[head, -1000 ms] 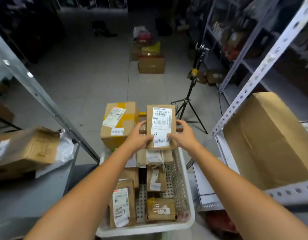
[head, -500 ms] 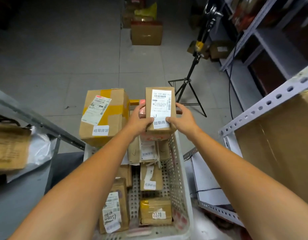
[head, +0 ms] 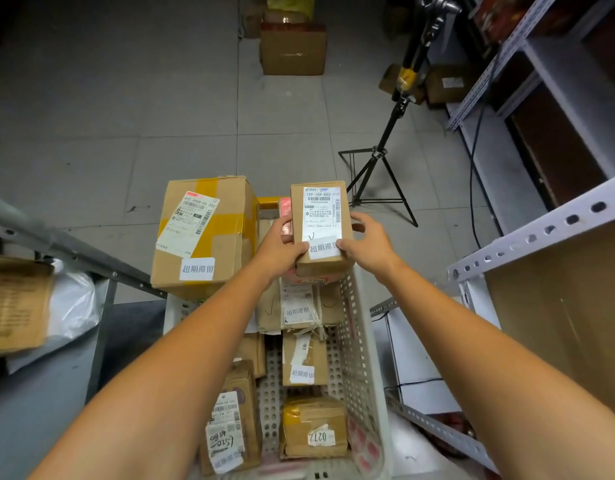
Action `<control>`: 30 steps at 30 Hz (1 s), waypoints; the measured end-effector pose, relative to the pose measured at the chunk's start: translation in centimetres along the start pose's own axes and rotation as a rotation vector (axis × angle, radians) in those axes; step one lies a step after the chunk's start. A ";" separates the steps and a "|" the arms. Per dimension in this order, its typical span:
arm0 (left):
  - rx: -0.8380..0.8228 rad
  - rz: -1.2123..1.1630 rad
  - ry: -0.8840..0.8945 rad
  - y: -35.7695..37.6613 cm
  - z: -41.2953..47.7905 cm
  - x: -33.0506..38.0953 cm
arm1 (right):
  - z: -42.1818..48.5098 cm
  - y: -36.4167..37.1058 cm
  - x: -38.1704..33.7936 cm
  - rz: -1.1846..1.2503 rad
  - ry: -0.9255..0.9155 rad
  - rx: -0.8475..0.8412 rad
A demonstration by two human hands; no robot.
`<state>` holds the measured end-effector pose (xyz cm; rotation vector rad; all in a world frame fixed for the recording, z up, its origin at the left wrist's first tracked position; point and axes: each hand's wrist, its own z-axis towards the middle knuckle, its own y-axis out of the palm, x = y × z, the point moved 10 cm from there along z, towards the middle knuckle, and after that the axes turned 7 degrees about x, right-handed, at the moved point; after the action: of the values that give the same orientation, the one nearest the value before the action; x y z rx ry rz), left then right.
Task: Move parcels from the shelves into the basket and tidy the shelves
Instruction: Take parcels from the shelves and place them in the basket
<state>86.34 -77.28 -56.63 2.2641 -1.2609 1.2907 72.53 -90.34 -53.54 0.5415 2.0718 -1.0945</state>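
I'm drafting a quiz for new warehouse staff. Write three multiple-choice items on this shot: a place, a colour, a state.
1. The large taped box stands at the basket's: A near end; B far-left corner; C far-right corner.
2. The tape on that box is: A blue; B green; C yellow.
3. The small labelled parcel is: A held in both hands; B held in one hand; C lying untouched.
Key: 1 B, it sits at the far end, left of the held parcel. 2 C, yellow strips cross its top and side. 3 A, the left hand and right hand hold its sides.
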 end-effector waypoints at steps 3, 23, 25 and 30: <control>0.008 0.032 0.001 -0.1 -0.2 0.0 | -0.3 0.0 -0.2 -0.029 -0.001 -0.017; -0.234 0.981 0.586 1.6 -12.0 10.5 | -17.7 -12.7 -1.5 -0.411 0.104 0.192; -0.273 1.073 0.652 2.9 -14.5 11.4 | -20.5 -14.3 -1.0 -0.409 0.131 0.230; -0.347 1.142 0.786 6.5 -20.9 13.0 | -27.7 -18.0 0.3 -0.365 0.158 0.340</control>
<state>72.23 -76.50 -35.48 0.5220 -2.1926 1.7602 49.66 -77.17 -33.61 0.4298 2.1873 -1.6841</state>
